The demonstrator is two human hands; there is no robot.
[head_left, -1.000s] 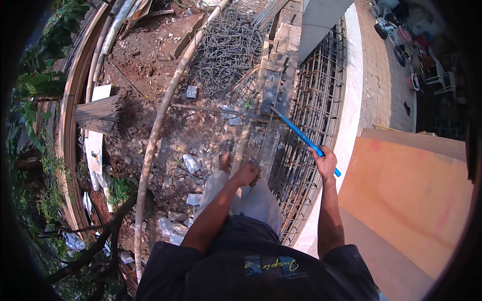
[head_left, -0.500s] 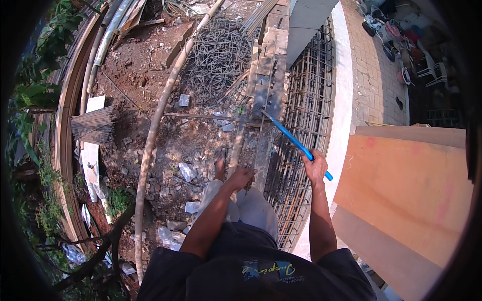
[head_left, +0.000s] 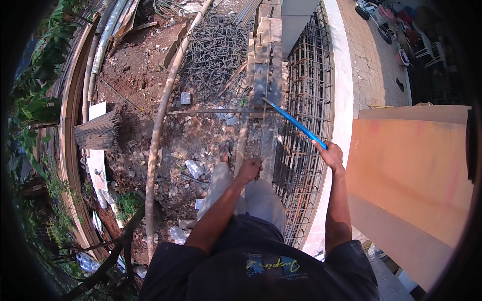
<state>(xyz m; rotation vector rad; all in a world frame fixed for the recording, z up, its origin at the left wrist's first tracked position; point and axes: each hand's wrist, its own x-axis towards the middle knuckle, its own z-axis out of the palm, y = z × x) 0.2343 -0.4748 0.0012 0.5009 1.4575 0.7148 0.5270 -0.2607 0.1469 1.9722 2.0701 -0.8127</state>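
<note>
My right hand (head_left: 331,154) is closed around the near end of a long blue bar-bending lever (head_left: 296,123). The lever slants up and left, and its far tip meets the dark metal plate (head_left: 260,83) on a narrow wooden bench (head_left: 269,155). Low over the bench's near part, before my knees, my left hand (head_left: 252,169) is closed on a thin steel rod (head_left: 264,133) that runs along the bench past the lever's tip. Several short pegs stand up from the plate and bench. Fingers hide the rod's near end.
Right of the bench lies a long rebar cage (head_left: 307,85) beside a white wall edge (head_left: 343,75); orange-brown boards (head_left: 406,160) lie beyond. Bent steel stirrups (head_left: 216,55) are heaped at far left. A wooden pole (head_left: 159,125) and a rod bundle (head_left: 98,131) lie over rubble.
My right hand has moved outward to the right and slightly farther away, swinging the lever's handle; its end no longer sticks out past my hand. My left hand stays closed near the bench.
</note>
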